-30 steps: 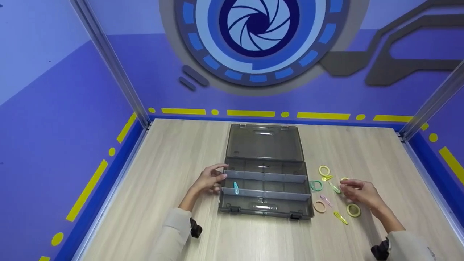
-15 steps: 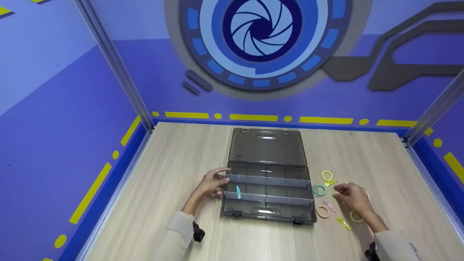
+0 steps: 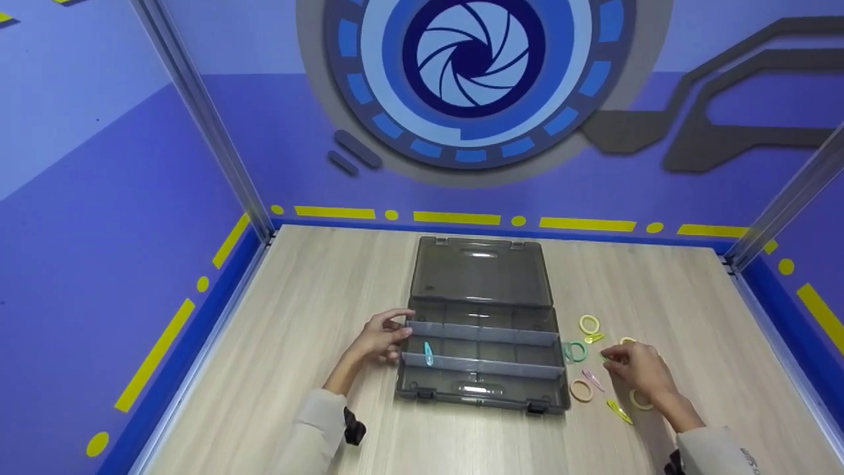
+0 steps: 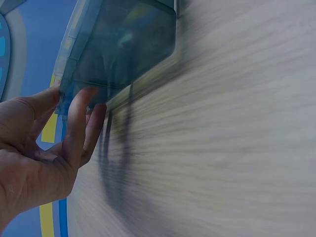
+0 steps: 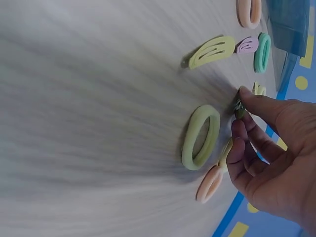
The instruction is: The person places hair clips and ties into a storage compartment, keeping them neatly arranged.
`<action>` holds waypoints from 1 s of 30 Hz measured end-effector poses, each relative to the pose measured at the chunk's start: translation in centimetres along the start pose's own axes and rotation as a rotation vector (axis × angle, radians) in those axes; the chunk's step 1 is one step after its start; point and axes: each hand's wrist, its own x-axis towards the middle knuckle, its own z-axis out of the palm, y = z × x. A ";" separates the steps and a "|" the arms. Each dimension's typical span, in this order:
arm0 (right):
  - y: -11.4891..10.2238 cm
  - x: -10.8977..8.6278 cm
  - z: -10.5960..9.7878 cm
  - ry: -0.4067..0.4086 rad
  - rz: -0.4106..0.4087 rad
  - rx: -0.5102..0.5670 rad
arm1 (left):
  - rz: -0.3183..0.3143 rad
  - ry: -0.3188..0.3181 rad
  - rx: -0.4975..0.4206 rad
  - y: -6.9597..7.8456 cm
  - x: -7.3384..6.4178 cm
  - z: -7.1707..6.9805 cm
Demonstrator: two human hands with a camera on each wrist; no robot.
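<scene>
My right hand is low over the table, right of a dark see-through compartment box. In the right wrist view its thumb and fingertips pinch a small green hair clip, mostly hidden by the fingers. My left hand rests at the box's left side, fingertips touching the rim and outer wall. The box lies with its lid folded back and two long dividers inside. A light blue hair clip lies in the middle row, near the left end.
Around the right hand lie a yellow-green hair tie, a teal hair tie, peach hair ties, a yellow hair clip and a pink hair clip. Another yellow clip lies farther back. Blue panels border the table.
My right hand has moved left from beside the green hair clip and now pinches it. The left hand keeps its place at the box, and the head view has shifted slightly.
</scene>
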 end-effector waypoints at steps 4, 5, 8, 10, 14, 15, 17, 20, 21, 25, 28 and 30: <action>0.0 -0.1 -0.2 0.015 -0.031 -0.017 | 0.002 0.024 0.041 0.1 0.2 0.2; 0.1 -0.2 -0.2 0.019 -0.034 -0.021 | 0.007 0.028 0.054 0.1 0.2 0.2; 0.3 -0.3 -0.1 0.020 -0.035 -0.023 | 0.017 0.033 0.080 0.0 0.3 0.3; 0.4 -0.4 -0.1 0.008 -0.027 -0.019 | 0.020 0.029 0.085 -0.1 0.2 0.3; 0.5 -0.2 -0.2 -0.032 -0.004 0.017 | 0.006 0.023 0.080 -0.1 -0.1 0.1; 0.6 -0.2 -0.2 -0.040 0.001 0.028 | 0.000 0.026 0.079 -0.1 -0.1 0.1; 0.8 -0.2 -0.4 -0.043 0.008 0.046 | -0.005 0.029 0.082 -0.1 -0.1 0.2; 1.1 -0.1 -0.7 -0.030 0.012 0.062 | -0.018 0.038 0.086 -0.1 -0.2 0.2; 1.2 -0.1 -0.8 -0.024 0.012 0.066 | -0.020 0.039 0.084 0.0 -0.1 0.2; 1.7 -0.4 -1.2 0.014 0.023 0.092 | -0.015 0.024 0.058 0.0 0.1 0.3; 1.8 -0.6 -1.3 0.049 0.023 0.108 | -0.011 0.020 0.056 -0.1 0.0 0.3; 1.7 -0.6 -1.2 0.065 0.022 0.118 | -0.010 0.027 0.065 -0.1 -0.1 0.1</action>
